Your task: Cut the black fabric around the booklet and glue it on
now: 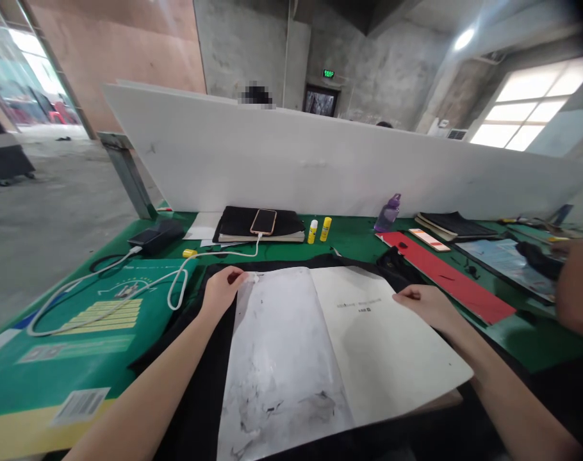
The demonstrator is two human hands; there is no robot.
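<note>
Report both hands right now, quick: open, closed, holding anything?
Left hand: closed, pinching the open book near its top-left corner.
Right hand: closed, fingertips pinching the right page at its outer edge.

Bare concrete walls (243, 45), an exit sign (328, 73), a white partition (320, 160) and a green-topped worktable (353, 240) suggest a workshop-like room.

Grey concrete wall (243, 45), dull floor (56, 176), bright window (532, 102), lit lamp (464, 38)

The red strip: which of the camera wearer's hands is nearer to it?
Right. The right hand holds the open book, close beside the red strip; the left hand is farther, at the book's opposite upper corner.
</note>
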